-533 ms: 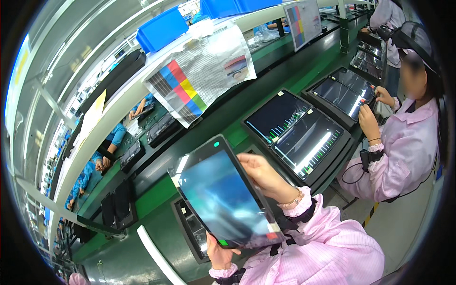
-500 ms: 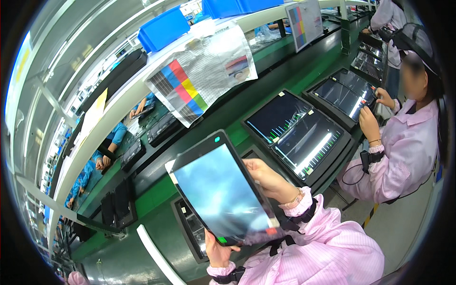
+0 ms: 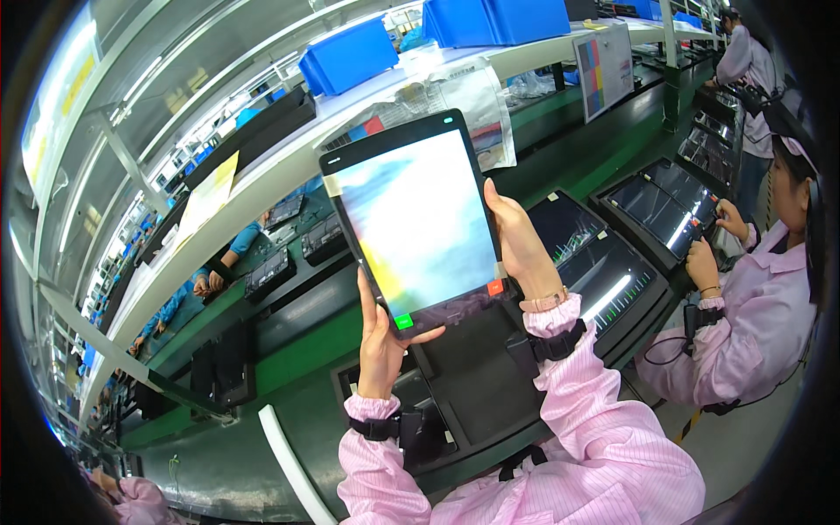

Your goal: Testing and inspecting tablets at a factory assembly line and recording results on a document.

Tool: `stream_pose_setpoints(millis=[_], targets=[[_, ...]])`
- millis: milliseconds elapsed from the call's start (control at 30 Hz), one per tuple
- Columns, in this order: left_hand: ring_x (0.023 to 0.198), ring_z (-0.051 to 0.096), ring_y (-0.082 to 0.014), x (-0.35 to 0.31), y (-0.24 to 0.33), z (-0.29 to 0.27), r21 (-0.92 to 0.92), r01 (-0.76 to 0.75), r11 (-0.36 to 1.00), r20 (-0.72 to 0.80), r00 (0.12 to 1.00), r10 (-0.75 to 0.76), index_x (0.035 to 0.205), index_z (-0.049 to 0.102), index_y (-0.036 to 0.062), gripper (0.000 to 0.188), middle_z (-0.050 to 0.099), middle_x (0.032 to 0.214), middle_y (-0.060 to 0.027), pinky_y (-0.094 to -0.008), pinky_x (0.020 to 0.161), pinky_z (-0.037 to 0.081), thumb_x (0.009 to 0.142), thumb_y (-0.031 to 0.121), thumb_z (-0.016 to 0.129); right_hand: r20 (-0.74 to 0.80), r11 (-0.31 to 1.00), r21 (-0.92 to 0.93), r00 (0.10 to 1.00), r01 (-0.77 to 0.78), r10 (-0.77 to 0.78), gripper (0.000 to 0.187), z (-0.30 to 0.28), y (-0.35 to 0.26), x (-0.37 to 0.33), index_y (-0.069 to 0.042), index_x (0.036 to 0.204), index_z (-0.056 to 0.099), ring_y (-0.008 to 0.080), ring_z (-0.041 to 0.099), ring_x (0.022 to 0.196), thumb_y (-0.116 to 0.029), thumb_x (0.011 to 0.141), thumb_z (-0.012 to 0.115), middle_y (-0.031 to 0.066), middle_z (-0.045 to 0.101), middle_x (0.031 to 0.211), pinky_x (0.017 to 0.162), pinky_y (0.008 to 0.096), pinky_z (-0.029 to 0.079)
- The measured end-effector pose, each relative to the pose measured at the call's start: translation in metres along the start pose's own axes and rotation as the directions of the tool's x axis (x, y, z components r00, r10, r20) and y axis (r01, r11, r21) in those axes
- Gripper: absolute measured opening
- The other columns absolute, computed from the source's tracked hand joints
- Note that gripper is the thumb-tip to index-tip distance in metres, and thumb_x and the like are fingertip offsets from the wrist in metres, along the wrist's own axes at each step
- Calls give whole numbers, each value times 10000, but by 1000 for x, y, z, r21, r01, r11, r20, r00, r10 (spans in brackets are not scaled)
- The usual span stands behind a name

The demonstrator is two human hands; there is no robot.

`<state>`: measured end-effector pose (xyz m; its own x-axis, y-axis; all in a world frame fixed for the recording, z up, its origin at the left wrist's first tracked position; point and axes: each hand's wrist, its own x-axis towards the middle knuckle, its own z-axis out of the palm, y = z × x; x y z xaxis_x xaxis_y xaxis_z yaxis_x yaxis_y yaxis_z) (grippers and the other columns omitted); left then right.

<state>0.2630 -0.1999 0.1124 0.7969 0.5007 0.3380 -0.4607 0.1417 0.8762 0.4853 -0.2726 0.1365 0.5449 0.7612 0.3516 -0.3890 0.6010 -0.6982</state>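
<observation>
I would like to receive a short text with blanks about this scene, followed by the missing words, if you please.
1. Near the left hand, the lower corner of the tablet shows a ____ square.
2. The right hand holds the tablet along its ____ edge.
3. The large bins near the top of the picture are ____.
4. The person's striped sleeves are ____.

Missing words: green; right; blue; pink.

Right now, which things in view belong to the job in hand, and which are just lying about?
In the job:
- tablet, screen lit
- left hand and right hand, both holding it
- black tray beneath, probably

Apparently just there:
- blue bins
- printed sheet behind the tablet
- white strip
</observation>
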Motion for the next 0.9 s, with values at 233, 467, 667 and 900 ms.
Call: stream_pose_setpoints(millis=[233,467,667,900], targets=[[1283,360,-348,20,-2,-6,-9,30,1000,61,998,-29,1438,-86,358,910,155,1486,-108,-582,890,464,869,-15,518,18,999,-30,1000,-18,18,441,-5,0,23,40,1058,595,124,584,916,-372,954,473,79,628,1029,814,265,451],[1282,358,-352,22,-4,-6,11,52,999,16,998,-52,1434,-98,364,926,152,1485,-105,-581,888,466,863,-33,514,62,999,-1,997,-41,41,459,-10,4,28,54,1070,588,128,586,927,-374,954,471,91,626,1052,826,271,451],[1289,341,-362,22,-7,-8,17,40,999,11,999,-40,1428,-107,375,933,147,1485,-102,-605,857,474,862,-18,522,50,999,-21,998,-48,49,464,-9,2,27,55,1081,584,129,587,924,-376,954,471,91,626,1054,826,273,452],[1291,342,-225,14,-7,-19,319,-60,946,27,998,54,1456,35,68,789,236,1457,-123,-343,1050,279,866,31,557,-18,998,-33,998,-55,54,432,-6,3,-12,43,1057,604,108,582,898,-351,966,455,71,637,1015,807,252,440]])
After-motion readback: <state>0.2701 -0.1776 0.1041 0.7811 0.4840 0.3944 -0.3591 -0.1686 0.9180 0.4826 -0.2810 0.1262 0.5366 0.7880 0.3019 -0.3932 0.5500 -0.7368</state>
